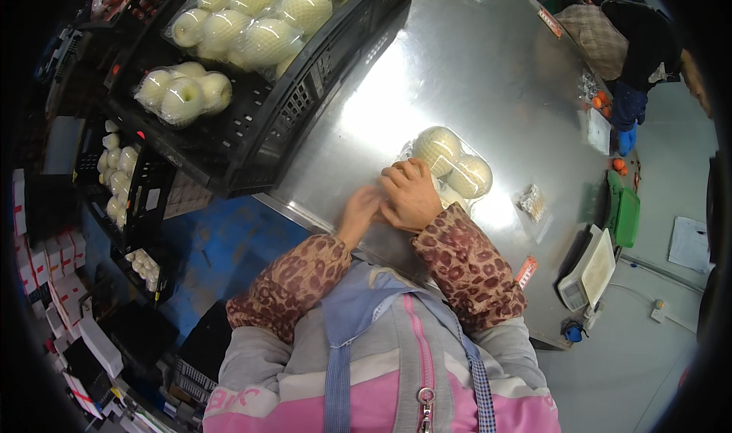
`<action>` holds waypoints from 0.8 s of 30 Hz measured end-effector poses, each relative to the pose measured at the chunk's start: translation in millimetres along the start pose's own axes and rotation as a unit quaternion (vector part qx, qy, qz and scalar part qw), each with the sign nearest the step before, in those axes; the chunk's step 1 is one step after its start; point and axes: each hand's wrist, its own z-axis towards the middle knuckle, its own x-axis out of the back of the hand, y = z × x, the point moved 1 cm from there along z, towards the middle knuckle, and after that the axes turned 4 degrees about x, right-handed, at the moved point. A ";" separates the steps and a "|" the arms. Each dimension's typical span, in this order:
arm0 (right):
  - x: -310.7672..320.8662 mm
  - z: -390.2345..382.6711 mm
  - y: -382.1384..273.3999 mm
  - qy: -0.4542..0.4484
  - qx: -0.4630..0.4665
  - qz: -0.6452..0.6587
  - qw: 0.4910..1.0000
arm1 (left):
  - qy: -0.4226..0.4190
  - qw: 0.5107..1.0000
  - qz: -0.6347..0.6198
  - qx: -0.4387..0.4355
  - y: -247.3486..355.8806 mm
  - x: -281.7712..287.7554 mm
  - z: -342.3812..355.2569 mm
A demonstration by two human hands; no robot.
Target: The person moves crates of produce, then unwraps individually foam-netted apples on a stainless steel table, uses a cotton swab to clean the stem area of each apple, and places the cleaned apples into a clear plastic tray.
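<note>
Fingers (398,177) of my right hand (412,198) are resting bent against a fruit pack (462,172) lying just beyond; my blurred left hand (361,215) is adjoining them; whether either is pinching, I cannot tell.

Pale yellow is colouring fruit (468,175) on the silvery table (496,82), black the crate (229,158) left of it, brown leopard spots the sleeves (467,265) at its near edge.

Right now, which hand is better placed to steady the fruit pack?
Right, probably: the right hand is at the pack's near-left corner, while the left hand is farther off, to the right hand's left.
</note>
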 end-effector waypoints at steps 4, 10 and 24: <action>-0.8 0.4 -2.6 -0.029 0.007 -0.010 1.000 | 0.062 0.997 0.046 -0.009 -0.1 10.5 9.9; -0.8 -13.8 -12.5 0.040 0.091 -0.004 0.995 | 0.026 0.998 0.060 0.013 0.4 21.7 18.6; -11.4 5.5 -14.3 0.068 0.028 -0.051 0.996 | 0.037 0.984 0.149 -0.091 -19.8 -14.2 -2.3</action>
